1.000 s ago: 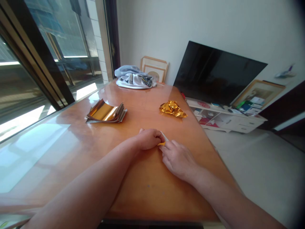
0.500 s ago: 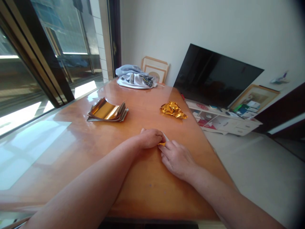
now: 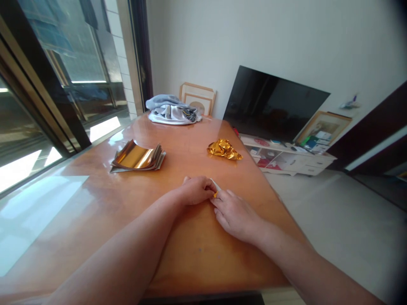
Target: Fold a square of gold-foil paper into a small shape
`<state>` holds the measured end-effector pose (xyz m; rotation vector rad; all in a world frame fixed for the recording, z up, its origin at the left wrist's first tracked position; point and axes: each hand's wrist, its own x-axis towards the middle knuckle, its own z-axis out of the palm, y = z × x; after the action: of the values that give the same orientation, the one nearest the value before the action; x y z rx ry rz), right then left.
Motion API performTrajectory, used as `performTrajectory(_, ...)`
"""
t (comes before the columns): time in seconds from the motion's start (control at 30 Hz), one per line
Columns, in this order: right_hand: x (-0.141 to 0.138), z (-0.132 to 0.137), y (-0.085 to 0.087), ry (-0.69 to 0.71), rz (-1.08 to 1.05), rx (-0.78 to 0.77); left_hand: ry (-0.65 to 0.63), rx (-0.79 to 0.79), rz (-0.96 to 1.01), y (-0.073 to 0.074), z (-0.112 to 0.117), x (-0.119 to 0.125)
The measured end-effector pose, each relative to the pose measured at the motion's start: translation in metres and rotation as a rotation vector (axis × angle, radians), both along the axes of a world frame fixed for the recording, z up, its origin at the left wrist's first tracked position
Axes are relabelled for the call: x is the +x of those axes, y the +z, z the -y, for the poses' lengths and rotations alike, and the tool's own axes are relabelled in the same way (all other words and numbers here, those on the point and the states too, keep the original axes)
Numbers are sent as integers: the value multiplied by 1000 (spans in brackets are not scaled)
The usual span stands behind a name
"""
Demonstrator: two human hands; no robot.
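My left hand (image 3: 195,190) and my right hand (image 3: 234,214) meet at the middle of the wooden table (image 3: 190,254). Both are closed in a pinch on a small folded piece of gold foil paper (image 3: 216,192), of which only a sliver shows between the fingertips. A stack of curled gold foil sheets (image 3: 137,156) lies to the left, beyond my left hand. A crumpled ball of gold foil (image 3: 224,149) lies farther back on the right.
A bundle of grey and white cloth (image 3: 171,110) sits at the table's far end, picture frames (image 3: 197,97) behind it. A dark TV (image 3: 273,108) leans on a low white cabinet (image 3: 292,156) to the right. Windows run along the left.
Both hands stay pinched on the foil piece at the same spot. The view has shifted, so everything sits slightly lower and to the left.
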<state>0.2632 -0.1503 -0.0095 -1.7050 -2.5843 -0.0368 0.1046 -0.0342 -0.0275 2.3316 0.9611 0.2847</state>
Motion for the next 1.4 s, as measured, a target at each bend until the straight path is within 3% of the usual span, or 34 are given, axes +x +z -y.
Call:
performTrajectory(1.1,5,31,-3,-269,4,106,22,129,-52,-4,3,-2)
performTrajectory(1.27,12,33,-7,-299,-87,119,44,157,-64,-6,2,-2)
performTrajectory(1.4,26,25,-12,-362,-293,108,57,174,-42,-5,4,-2)
